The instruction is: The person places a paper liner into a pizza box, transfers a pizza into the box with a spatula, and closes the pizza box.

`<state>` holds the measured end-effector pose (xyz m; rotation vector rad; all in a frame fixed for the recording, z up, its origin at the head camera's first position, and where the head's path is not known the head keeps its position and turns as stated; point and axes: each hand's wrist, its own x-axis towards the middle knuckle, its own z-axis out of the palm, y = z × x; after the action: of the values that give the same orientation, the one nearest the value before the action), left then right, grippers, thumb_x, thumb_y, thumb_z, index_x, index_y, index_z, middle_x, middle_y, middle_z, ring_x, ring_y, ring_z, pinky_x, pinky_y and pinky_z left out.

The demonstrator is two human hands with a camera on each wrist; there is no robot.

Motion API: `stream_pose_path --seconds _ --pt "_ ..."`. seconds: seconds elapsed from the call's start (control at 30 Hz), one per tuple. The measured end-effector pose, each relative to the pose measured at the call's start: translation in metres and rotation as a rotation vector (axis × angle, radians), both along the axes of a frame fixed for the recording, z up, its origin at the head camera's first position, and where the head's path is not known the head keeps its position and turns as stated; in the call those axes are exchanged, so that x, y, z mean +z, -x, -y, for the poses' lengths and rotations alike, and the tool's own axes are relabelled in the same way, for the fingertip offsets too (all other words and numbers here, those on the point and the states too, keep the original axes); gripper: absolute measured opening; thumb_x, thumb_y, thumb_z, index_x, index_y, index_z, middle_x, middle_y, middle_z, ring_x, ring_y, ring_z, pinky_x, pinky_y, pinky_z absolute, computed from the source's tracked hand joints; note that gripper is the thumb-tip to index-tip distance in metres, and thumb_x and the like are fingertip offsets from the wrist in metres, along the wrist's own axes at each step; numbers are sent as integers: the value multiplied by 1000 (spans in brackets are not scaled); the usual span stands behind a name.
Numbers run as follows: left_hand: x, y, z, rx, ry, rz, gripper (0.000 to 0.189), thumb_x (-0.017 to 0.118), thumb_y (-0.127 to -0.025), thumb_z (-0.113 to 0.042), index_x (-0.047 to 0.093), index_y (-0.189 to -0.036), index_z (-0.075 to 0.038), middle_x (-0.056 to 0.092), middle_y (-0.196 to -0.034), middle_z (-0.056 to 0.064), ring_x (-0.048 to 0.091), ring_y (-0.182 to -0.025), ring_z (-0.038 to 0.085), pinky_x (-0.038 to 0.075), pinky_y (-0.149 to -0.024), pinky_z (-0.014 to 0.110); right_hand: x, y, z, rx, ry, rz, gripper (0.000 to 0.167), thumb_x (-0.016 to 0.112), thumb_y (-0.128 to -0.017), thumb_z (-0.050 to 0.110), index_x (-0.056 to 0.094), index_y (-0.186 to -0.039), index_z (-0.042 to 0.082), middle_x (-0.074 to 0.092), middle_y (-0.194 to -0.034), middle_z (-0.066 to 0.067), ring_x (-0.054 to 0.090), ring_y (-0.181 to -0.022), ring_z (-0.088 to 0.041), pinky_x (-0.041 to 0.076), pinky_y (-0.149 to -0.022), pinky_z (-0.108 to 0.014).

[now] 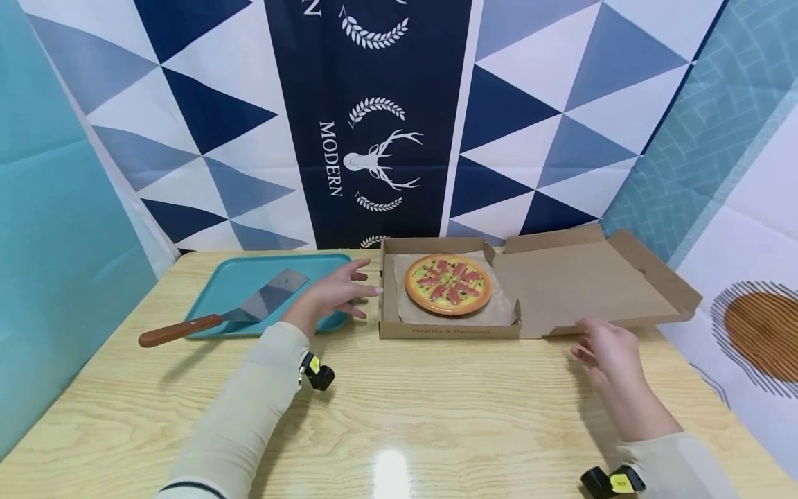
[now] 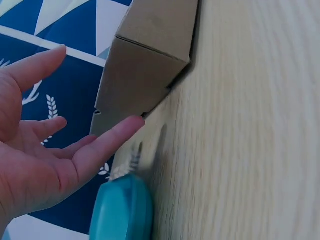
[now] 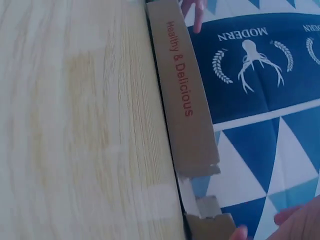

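Note:
A cardboard pizza box (image 1: 449,331) lies opened out on the table, its lid (image 1: 580,281) folded flat to the right. Inside the base, on pale paper (image 1: 408,305), sits a round pizza (image 1: 447,284) with reddish topping strips. My left hand (image 1: 337,287) hovers at the box's left side with its fingers spread and holds nothing; in the left wrist view its fingers point toward the cardboard wall (image 2: 135,75). At the lid's front edge is my right hand (image 1: 611,353), fingers loosely bent; whether it touches the lid I cannot tell.
A teal tray (image 1: 218,287) stands at the left, partly behind my left hand. Across it lies a metal spatula (image 1: 264,298), its wooden handle (image 1: 181,330) jutting past the tray's front left corner. A patterned cloth (image 1: 374,138) hangs behind the table.

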<state>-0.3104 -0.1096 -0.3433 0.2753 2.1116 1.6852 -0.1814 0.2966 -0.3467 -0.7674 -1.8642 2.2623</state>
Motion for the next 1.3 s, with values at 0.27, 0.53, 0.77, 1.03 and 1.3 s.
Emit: stream_pose_path --seconds 0.27,0.53,0.77,1.03,1.3 --pt "-4 10 -12 16 -58 82 85 66 -93 -13 11 -158 -21 18 -157 19 34 -134 48 56 -79 52 -3 3 -24 -241 204 20 24 57 -95 11 46 -116 16 37 -110 6 45 -81 -9 53 -62 -20" --pt "-11 20 -8 16 -111 180 82 62 -95 -12 11 -158 -23 26 -155 15 41 -127 35 55 -78 55 -7 11 -41 -188 310 20 68 40 -102 37 -2 -155 31 11 -153 -8 35 -127 -20 41 -101 -29" --pt "-19 31 -15 -2 -214 199 82 53 -95 3 6 -158 -20 9 -161 15 29 -140 34 48 -90 60 -14 22 -51 -212 476 -69 61 29 -103 41 -9 -151 43 -8 -158 14 7 -145 -19 20 -112 -37" --pt "-21 34 -22 2 -189 205 81 50 -92 9 9 -158 -15 15 -161 11 32 -139 32 46 -94 59 -19 28 -62 -186 511 -131 56 30 -104 36 5 -153 41 5 -159 11 15 -143 -18 36 -102 -42" --pt "-20 32 -24 15 -174 203 82 49 -91 11 10 -158 -14 14 -161 13 32 -139 34 45 -94 60 -17 24 -65 -78 457 -192 77 54 -98 33 4 -156 28 9 -160 4 68 -73 -13 58 -74 -39"
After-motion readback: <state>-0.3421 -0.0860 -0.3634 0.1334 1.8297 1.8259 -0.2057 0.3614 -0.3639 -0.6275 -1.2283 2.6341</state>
